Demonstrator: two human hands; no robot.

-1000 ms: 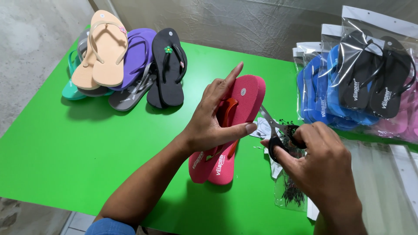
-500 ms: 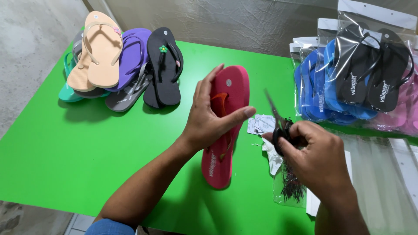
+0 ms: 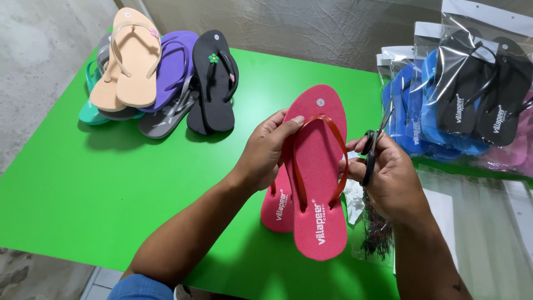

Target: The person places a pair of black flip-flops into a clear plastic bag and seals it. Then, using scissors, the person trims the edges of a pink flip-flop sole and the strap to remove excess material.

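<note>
at centre frame the left hand (image 3: 266, 153) is gripping the pink rubber flip-flop (image 3: 317, 183) by its edge, its long axis running up the frame, toe pointing away. a second pink flip-flop (image 3: 276, 205) is lying half hidden beneath. the right hand (image 3: 391, 175) is curling closed around black-handled scissors (image 3: 373, 147). the bright green table (image 3: 111, 183) is spreading outward; loose sandals (image 3: 161, 78) are piling upper left, bagged pairs (image 3: 472, 94), cut off, upper right.

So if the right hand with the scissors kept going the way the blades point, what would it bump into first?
Probably the bagged blue flip-flops. The scissors in the right hand point up and away towards those packets at the table's far right. Depth is hard to judge, so the tips might pass just beside them.
</note>
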